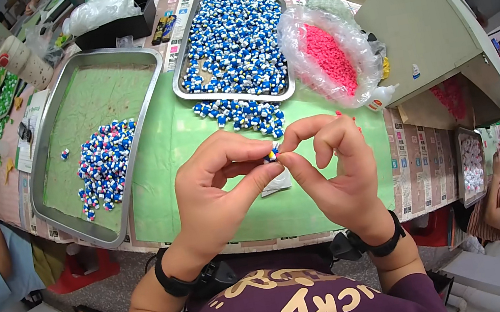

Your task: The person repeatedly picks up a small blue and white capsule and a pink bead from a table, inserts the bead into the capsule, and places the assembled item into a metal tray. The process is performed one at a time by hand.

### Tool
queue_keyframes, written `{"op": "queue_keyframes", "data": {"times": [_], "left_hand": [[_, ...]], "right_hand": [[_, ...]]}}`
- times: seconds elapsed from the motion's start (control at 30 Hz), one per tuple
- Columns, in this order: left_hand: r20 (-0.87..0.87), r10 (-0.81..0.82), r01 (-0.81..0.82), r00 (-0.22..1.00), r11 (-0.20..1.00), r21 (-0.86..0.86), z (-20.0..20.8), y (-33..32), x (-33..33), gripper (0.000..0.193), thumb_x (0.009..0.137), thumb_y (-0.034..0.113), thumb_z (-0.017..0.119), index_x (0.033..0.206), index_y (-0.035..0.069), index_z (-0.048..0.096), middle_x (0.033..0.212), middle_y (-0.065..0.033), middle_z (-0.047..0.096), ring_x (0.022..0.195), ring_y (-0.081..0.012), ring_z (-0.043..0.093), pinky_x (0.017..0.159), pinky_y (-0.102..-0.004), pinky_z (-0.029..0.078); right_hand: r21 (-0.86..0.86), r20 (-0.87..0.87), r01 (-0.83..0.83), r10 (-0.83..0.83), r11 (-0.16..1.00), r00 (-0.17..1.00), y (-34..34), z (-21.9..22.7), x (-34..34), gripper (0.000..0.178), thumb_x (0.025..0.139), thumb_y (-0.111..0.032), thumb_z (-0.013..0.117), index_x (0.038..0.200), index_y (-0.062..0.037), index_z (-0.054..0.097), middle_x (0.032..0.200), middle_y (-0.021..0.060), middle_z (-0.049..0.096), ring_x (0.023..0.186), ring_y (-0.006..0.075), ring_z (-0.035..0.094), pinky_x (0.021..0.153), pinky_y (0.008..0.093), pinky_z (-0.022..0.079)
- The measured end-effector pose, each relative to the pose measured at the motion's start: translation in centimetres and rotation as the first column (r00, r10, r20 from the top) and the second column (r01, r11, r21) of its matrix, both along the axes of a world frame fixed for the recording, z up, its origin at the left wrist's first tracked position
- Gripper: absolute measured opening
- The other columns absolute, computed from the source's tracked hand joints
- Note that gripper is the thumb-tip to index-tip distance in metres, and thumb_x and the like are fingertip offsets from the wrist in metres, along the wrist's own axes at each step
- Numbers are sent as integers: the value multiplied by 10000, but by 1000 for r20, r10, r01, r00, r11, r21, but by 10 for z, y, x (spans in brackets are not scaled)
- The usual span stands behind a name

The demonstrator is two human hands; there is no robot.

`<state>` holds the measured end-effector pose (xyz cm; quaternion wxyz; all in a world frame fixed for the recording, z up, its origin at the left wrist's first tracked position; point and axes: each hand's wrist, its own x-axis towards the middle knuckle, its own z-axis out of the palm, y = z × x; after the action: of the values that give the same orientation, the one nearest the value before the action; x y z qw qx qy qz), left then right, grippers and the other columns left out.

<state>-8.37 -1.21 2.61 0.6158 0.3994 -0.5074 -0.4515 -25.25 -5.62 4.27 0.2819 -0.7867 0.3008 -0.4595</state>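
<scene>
Between the fingertips of both hands is a small blue, white and yellow plastic piece (272, 155). My left hand (203, 194) pinches it with thumb and forefinger. From the other side, my right hand (343, 170) is closed in a pinch at its edge; whether a second tiny part is in those fingertips is hidden. Beyond my hands, a heap of blue and white pieces (243, 116) lies on the green mat (162, 171). A flat whitish object (278, 183) shows partly beneath my hands. A few small pink bits (357, 124) lie behind my right hand.
A metal tray (184, 50) full of blue-white pieces stands ahead. The left tray (74, 107) holds pieces with pink bits. A plastic bag (296, 47) of pink parts (331, 58) and a small white bottle (383, 96) sit by a cabinet (426, 18). People work at both sides.
</scene>
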Motion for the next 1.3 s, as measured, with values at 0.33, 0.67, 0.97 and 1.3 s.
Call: {"op": "queue_keyframes", "data": {"times": [0.33, 0.67, 0.97, 1.3], "left_hand": [[323, 111, -55, 940, 983, -177, 0, 2, 20, 142, 761, -99, 732, 857, -4, 687, 866, -101, 665, 760, -139, 664, 640, -228, 552], [616, 599, -659, 512, 734, -166, -24, 22, 153, 104, 829, -27, 694, 922, -4, 653, 894, -35, 612, 706, -67, 587, 637, -191, 489], [719, 529, -581, 452, 786, -213, -10, -1, 109, 139, 826, 58, 719, 948, 15, 666, 934, -59, 617, 629, -119, 523, 553, -251, 418], [845, 61, -138, 532, 990, 15, -59, -68, 40, 192, 788, 45, 714, 960, 13, 636, 925, -132, 597, 789, -295, 628, 715, -391, 503]], "right_hand": [[201, 29, -60, 55, 978, 998, -18, -4, -21, 308, 797, 32, 738, 867, -46, 448, 843, 49, 571, 779, 140, 561, 717, 289, 468], [302, -357, 189, -73, 934, 931, -59, -54, -62, 135, 794, 99, 561, 831, -19, 508, 742, 123, 585, 672, 259, 599, 621, 351, 473], [44, -581, 14, 14, 999, 814, -63, -69, -54, 73, 795, 46, 502, 829, -17, 483, 771, 145, 548, 764, 350, 557, 665, 429, 441], [74, -642, -2, 49, 997, 765, -62, -65, -54, 83, 806, 40, 481, 869, -13, 478, 820, 174, 559, 801, 372, 552, 689, 438, 440]]}}
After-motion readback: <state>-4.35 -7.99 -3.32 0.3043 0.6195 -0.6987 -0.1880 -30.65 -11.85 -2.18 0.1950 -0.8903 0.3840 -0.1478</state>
